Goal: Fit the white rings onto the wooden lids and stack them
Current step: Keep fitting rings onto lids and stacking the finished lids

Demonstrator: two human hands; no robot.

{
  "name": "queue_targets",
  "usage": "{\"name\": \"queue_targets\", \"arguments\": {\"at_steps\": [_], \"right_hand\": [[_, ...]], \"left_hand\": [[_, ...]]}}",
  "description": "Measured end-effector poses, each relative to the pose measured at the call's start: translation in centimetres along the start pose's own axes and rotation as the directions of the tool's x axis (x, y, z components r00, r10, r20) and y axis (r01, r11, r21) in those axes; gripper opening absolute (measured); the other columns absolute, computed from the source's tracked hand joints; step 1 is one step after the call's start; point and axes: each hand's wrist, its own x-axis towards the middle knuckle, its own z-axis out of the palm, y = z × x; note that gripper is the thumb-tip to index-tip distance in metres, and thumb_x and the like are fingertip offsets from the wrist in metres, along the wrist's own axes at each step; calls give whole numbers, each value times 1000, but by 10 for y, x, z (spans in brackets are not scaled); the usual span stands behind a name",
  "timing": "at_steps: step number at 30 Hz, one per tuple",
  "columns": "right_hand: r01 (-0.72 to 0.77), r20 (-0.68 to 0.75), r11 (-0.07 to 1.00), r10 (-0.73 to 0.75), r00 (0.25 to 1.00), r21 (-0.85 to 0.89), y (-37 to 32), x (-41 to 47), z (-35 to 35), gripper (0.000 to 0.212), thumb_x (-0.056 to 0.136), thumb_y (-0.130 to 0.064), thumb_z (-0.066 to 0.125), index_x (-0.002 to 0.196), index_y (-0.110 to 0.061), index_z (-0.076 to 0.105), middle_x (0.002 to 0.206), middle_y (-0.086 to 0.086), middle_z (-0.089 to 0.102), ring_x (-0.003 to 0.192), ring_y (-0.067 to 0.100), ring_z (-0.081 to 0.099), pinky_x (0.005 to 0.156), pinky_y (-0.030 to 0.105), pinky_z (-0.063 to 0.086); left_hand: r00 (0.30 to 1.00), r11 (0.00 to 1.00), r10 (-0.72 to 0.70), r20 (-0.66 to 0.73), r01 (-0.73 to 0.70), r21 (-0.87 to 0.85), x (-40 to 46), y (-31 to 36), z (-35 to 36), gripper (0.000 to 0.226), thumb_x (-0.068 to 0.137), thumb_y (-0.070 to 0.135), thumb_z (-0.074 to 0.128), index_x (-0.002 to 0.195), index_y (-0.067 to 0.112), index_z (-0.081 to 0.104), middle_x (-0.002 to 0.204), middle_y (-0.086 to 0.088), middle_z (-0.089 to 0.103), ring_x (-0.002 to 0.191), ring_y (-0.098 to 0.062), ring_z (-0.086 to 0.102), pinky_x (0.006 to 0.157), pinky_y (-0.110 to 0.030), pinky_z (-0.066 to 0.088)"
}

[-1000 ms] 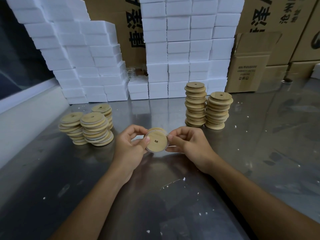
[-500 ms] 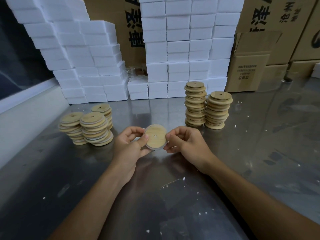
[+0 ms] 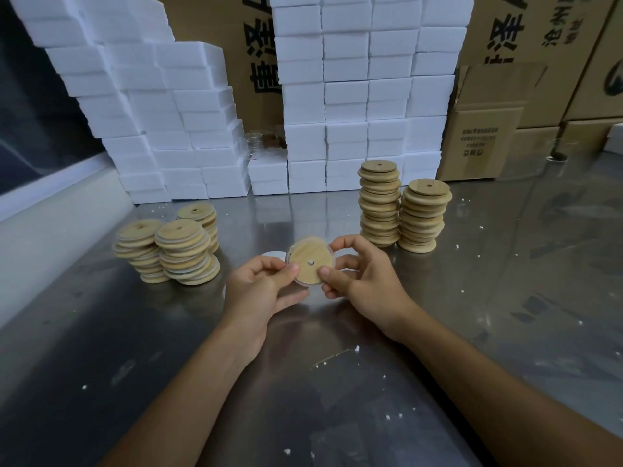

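Note:
A round wooden lid (image 3: 308, 261) with a small centre hole is held upright above the metal table (image 3: 337, 382), its flat face towards me. A thin white ring runs round its edge. My left hand (image 3: 259, 284) pinches its left side with thumb and fingers. My right hand (image 3: 357, 278) grips the right side, thumb on the face. Three short stacks of ringed lids (image 3: 178, 251) stand at the left. Two taller stacks of plain wooden lids (image 3: 401, 207) stand at the right.
Walls of white foam boxes (image 3: 354, 106) rise at the back, with cardboard cartons (image 3: 485, 143) to their right. A white ledge (image 3: 50, 210) borders the table on the left. White crumbs dot the metal surface. A pale round shape (image 3: 271, 255) peeks out behind my left hand.
The lid has turned in my hands: the blank side faced me half a second ago, and now the face with the hole does. Both hands stay at the same spot.

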Motion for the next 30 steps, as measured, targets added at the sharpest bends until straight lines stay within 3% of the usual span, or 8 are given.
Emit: {"name": "queue_targets", "arguments": {"at_steps": [4,8,13,20,25,30], "right_hand": [[29,-19,999,-30,999,-28,0,1,-2,17,92,1,65,102,-9,56,69,6,60,55,11,57,58,26,52],[28,-21,996,-30,999,-88,4,2,2,13,91,-2,67,93,-10,57,73,8,61,51,6,55,53,23,49],[41,-8,986,-43,999,-159,8,2,3,7,92,-6,68,92,-3,62,71,11,63,52,6,56,52,23,49],[2,31,995,1,1000,-98,5,1,5,23,85,-5,76,94,-11,54,70,8,67,58,18,67,53,25,53],[38,-78,999,-40,996,-23,7,2,4,13,87,0,71,89,-7,60,71,10,66,57,13,63,58,27,58],[49,-134,998,-53,990,-31,7,2,1,8,88,-5,72,87,-8,65,73,6,70,61,9,66,61,29,61]], "left_hand": [[990,972,134,-46,-123,200,0,-3,1,16,83,3,73,76,7,60,91,-13,70,75,-22,73,62,-34,61],[983,957,183,-33,-170,235,2,-3,-1,18,84,4,73,76,10,57,90,-11,67,68,-17,72,56,-33,60],[968,923,250,-6,-237,302,4,-4,-3,16,85,3,71,78,14,62,92,-12,71,90,-34,70,76,-52,59],[991,995,104,-81,-103,17,4,0,-3,6,86,3,68,82,4,64,97,-22,70,87,-30,72,76,-45,60],[994,994,100,-41,-98,55,3,0,-1,17,85,11,72,79,0,61,95,-20,71,82,-26,74,65,-34,61],[999,986,46,12,-47,160,4,-1,-4,24,90,19,68,87,-4,65,88,-20,73,79,-25,74,63,-35,60]]}}
